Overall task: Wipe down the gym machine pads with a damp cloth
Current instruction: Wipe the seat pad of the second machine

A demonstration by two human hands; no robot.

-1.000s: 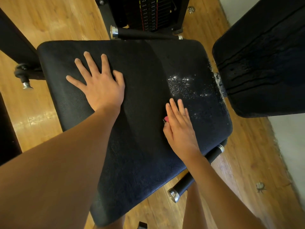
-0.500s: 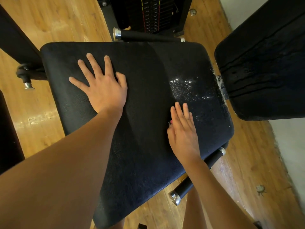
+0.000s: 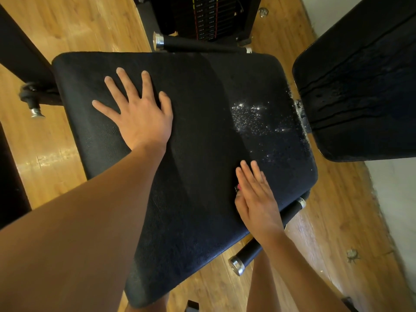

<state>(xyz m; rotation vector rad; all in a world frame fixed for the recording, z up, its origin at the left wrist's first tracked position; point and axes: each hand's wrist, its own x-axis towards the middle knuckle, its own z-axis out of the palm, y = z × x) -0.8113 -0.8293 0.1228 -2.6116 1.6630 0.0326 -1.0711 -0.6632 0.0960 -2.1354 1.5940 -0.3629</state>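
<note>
My left hand (image 3: 139, 113) lies flat on the seat pad (image 3: 191, 154), fingers spread wide, holding nothing. My right hand (image 3: 256, 199) presses flat on the same pad, fingers straight and close together. A small pink scrap (image 3: 238, 188) peeks out at its thumb side, and I cannot tell what it is. Just beyond the right fingertips, a patch of shining droplets (image 3: 252, 118) sits on the pad. Further out to that hand's right is the back pad (image 3: 360, 86), streaked with wet.
</note>
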